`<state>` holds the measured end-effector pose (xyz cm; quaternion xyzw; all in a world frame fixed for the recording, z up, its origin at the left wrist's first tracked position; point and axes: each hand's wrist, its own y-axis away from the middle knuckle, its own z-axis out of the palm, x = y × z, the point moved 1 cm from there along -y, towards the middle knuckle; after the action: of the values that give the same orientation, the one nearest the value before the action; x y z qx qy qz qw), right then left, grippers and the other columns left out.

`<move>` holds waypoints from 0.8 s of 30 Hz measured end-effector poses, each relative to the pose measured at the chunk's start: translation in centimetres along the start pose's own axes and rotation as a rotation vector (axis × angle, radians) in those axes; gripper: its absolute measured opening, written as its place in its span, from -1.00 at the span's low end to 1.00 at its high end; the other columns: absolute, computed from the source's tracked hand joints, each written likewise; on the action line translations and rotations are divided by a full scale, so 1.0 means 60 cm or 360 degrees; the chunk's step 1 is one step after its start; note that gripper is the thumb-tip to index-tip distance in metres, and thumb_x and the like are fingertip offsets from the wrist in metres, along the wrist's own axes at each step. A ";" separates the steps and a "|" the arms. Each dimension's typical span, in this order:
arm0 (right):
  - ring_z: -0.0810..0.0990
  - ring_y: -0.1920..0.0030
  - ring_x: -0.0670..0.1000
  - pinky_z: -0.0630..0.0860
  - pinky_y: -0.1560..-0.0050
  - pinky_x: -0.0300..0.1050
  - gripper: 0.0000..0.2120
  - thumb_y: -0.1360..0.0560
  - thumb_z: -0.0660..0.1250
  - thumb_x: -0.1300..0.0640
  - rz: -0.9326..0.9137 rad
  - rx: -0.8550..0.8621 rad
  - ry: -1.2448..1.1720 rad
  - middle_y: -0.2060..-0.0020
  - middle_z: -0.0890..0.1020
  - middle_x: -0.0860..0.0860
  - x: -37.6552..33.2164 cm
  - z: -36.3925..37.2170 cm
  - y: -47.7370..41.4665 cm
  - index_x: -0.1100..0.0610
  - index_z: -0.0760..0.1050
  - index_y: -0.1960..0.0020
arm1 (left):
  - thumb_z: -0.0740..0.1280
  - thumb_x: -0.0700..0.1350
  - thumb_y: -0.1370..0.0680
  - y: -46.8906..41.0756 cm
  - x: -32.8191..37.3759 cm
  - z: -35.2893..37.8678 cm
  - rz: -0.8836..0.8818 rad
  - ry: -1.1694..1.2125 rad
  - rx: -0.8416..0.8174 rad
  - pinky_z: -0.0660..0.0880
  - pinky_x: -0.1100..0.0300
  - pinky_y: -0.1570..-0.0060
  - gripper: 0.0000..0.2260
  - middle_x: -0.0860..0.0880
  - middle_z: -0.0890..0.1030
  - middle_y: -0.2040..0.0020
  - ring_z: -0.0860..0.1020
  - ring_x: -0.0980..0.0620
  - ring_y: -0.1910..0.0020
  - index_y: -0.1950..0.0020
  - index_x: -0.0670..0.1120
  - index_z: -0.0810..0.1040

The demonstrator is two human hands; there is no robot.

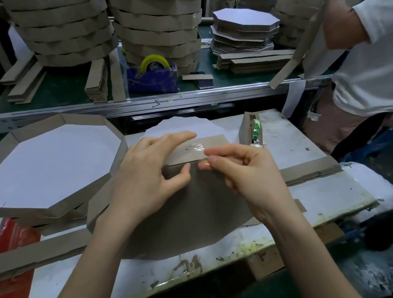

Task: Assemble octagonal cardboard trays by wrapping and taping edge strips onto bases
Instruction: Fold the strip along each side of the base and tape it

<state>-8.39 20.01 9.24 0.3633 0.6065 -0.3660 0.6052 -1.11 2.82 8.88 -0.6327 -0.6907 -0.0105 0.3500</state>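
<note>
The person is working on the first joint of a new tray, and most of that tray is still ahead. The base (pixel 186 215) is lying brown side up on the white table (pixel 321 195), directly under both hands. Along the base's far edge, the edge strip (pixel 214 142) is standing up, and a piece of clear tape (pixel 194 147) is already sticking to its face.

The left hand (pixel 149 177) is pressing the strip with straight fingers, and its thumb is bearing on the base just below the seam. The right hand (pixel 245 167) is close beside it, almost touching. It is pinching the loose end of the tape between thumb and forefinger and seems to be bringing it down over the seam onto the base.

Only this one side appears to be getting fixed. The strip is not yet going round the other sides of the base, so the wrapping and the remaining tapes are judged still to come.

To the left of the base, a finished tray (pixel 48 208) is sitting white side up on a small pile. To the right of the base's far edge, a tape roll (pixel 255 128) is standing in a cardboard holder. Spare strips (pixel 30 258) are lying beside the base on its left and right. Well beyond the base, tall stacks of trays (pixel 62 29) are piling up on another bench.
</note>
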 end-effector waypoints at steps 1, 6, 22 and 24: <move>0.38 0.53 -0.19 0.31 0.50 -0.41 -0.90 -0.54 0.40 0.26 0.0001 0.0001 0.0003 0.24 0.74 0.07 0.003 0.000 0.003 0.11 0.67 0.04 | 0.24 0.10 -0.46 0.000 0.001 -0.001 0.0038 -0.0032 -0.0021 0.39 0.10 -0.07 -0.57 0.26 0.50 -0.06 0.42 0.11 -0.11 -0.35 0.26 0.44; 0.50 0.48 -0.22 0.35 0.46 -0.43 -0.87 -0.53 0.41 0.27 -0.0043 -0.0021 0.0032 0.25 0.74 0.04 0.009 0.001 0.015 0.06 0.68 0.04 | 0.08 0.16 -0.51 -0.001 0.004 -0.003 0.0099 -0.0235 -0.0148 0.40 0.05 -0.04 -0.58 0.06 0.52 -0.17 0.43 0.00 -0.12 -0.31 0.24 0.53; 0.74 0.09 0.06 0.57 0.11 -0.29 -0.59 -0.47 0.48 0.30 -0.0297 0.0063 -0.0258 0.19 0.73 0.15 0.075 0.020 0.008 0.06 0.23 0.04 | 0.09 0.20 -0.48 -0.008 0.009 0.000 -0.0060 -0.0237 -0.0197 0.27 0.04 -0.28 -0.58 0.13 0.47 -0.38 0.38 0.06 -0.33 -0.31 0.35 0.46; 0.73 0.11 0.02 0.54 0.12 -0.32 -0.57 -0.48 0.47 0.31 -0.0285 0.0065 -0.0270 0.22 0.73 0.15 0.078 0.016 0.004 0.05 0.20 0.08 | 0.05 0.31 -0.44 -0.016 0.018 0.004 -0.0095 -0.0238 -0.0167 0.27 0.04 -0.29 -0.55 0.14 0.50 -0.35 0.40 0.08 -0.32 -0.26 0.36 0.50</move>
<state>-7.73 19.24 4.56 0.2876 0.5756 -0.4603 0.6116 -2.01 3.65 9.63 -0.6282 -0.7320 -0.0099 0.2634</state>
